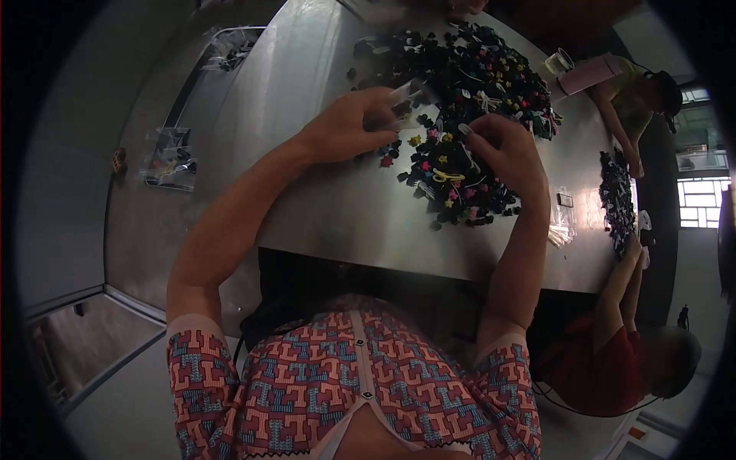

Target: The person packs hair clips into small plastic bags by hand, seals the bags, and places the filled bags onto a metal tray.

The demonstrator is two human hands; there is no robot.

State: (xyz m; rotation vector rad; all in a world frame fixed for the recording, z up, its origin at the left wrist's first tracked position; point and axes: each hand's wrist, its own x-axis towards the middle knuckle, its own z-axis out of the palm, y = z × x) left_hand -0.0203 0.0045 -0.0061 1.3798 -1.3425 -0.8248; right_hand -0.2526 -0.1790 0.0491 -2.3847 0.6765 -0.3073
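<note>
My left hand (360, 123) is closed on a clear plastic bag (409, 93) above the near-left part of a heap of small items. My right hand (507, 153) hovers over the heap's middle, thumb and fingertips drawn together around a small whitish thing (464, 129) too small to name. Under and between both hands spreads the heap (491, 69) of mostly black, small pieces that look like hair ties, with yellow, pink and red star or flower shapes among them. A yellow loop (447, 176) lies on top of the near part.
The metal table (307, 54) carries a second dark heap (617, 199) at the right, where a person in red (590, 368) and another person (632, 96) work. A pink cylinder (589, 74) and a clear cup (558, 61) stand at the far right. Filled clear bags (172, 157) lie to the left.
</note>
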